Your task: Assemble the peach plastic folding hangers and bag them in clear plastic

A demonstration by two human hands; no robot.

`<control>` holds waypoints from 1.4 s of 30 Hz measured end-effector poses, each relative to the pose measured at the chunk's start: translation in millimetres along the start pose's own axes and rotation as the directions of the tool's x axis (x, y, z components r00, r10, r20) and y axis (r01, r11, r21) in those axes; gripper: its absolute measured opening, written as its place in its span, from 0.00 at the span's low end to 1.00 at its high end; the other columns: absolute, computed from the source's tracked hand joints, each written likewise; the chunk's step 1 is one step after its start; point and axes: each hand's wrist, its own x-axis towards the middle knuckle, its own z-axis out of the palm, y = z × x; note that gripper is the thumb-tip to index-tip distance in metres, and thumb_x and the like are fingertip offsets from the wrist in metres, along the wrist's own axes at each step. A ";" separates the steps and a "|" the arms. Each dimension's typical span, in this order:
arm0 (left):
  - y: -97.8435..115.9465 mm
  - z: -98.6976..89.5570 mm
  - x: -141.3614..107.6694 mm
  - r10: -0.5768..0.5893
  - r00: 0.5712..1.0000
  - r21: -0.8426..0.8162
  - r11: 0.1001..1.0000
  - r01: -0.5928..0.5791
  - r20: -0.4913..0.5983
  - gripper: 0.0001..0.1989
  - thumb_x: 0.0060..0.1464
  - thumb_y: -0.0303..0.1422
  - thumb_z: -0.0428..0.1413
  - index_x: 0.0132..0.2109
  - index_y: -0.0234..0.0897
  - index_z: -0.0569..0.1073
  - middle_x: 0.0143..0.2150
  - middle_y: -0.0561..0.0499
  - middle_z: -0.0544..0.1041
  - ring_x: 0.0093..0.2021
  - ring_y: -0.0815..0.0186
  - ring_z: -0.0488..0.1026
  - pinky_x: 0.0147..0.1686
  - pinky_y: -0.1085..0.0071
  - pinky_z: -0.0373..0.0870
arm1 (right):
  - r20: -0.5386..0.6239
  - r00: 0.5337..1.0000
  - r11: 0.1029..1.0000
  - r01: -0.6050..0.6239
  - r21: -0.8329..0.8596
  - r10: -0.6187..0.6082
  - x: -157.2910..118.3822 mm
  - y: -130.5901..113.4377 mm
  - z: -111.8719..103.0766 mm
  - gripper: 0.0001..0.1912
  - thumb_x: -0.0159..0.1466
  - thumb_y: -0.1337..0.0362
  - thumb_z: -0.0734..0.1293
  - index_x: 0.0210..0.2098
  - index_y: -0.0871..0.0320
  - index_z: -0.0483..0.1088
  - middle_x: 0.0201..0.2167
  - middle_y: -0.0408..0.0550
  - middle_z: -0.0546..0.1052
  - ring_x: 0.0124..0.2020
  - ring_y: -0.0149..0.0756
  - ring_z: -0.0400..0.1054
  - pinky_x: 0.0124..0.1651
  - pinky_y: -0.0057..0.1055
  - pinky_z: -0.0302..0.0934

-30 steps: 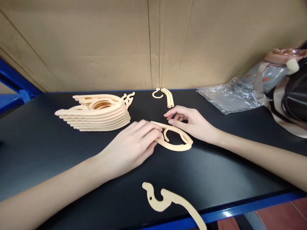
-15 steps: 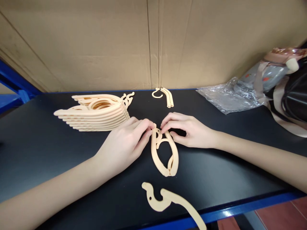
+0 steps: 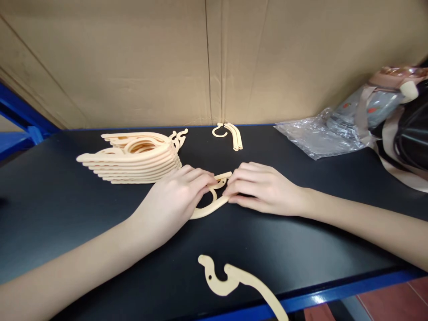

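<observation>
A cream plastic folding hanger lies at the middle of the black tabletop, turned slantwise, its loop partly covered by my fingers. My left hand is closed on its far left side, fingertips pinching near the small pierced part. With fingers bent together, my right hand grips its right-hand end. Near the front edge lies a loose cream hanger piece with a curved neck and a long arm. To the left of my left hand, a stack of folded cream hangers rises several layers high.
At the back lie a small cream hook and two curved strips. Clear plastic wrap sits at the right, beside a strapped bottle and a black bag. Cardboard stands behind; a blue rail edges the table.
The hanger between my hands has turned from pointing toward me to lying slantwise, its near end swinging left. My right hand has shifted slightly down and closed on its end.
</observation>
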 end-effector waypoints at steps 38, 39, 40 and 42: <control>16.8 0.3 -6.2 0.189 0.978 -0.109 0.978 -0.180 0.085 0.14 0.66 0.39 0.51 0.53 0.36 0.71 0.61 0.39 0.70 0.65 0.51 0.62 0.63 0.48 0.60 | 0.407 0.873 0.943 -0.325 0.077 0.268 -26.5 -10.8 -53.8 0.11 0.66 0.53 0.66 0.36 0.54 0.67 0.52 0.48 0.71 0.49 0.40 0.66 0.51 0.38 0.61; 16.5 0.6 -6.1 0.179 0.979 -0.143 0.976 -0.164 0.094 0.13 0.66 0.38 0.52 0.51 0.36 0.71 0.60 0.39 0.70 0.65 0.52 0.63 0.62 0.50 0.62 | 0.401 0.875 0.940 -0.331 0.087 0.272 -26.1 -12.2 -51.7 0.09 0.67 0.56 0.65 0.35 0.55 0.67 0.52 0.48 0.71 0.49 0.39 0.66 0.50 0.38 0.62; 16.1 0.7 -5.8 0.165 0.982 -0.170 0.974 -0.147 0.096 0.10 0.66 0.37 0.51 0.49 0.36 0.71 0.60 0.38 0.70 0.65 0.53 0.63 0.61 0.52 0.64 | 0.389 0.879 0.937 -0.337 0.096 0.276 -25.9 -13.2 -49.7 0.08 0.68 0.59 0.64 0.34 0.55 0.66 0.51 0.48 0.71 0.48 0.38 0.67 0.50 0.37 0.62; 15.1 0.5 -5.0 0.143 0.986 -0.198 0.972 -0.123 0.089 0.06 0.66 0.33 0.51 0.44 0.36 0.70 0.61 0.38 0.69 0.65 0.54 0.63 0.60 0.54 0.66 | 0.351 0.896 0.940 -0.326 0.102 0.272 -25.7 -14.2 -45.9 0.07 0.67 0.63 0.63 0.31 0.56 0.65 0.48 0.48 0.72 0.44 0.36 0.67 0.48 0.36 0.62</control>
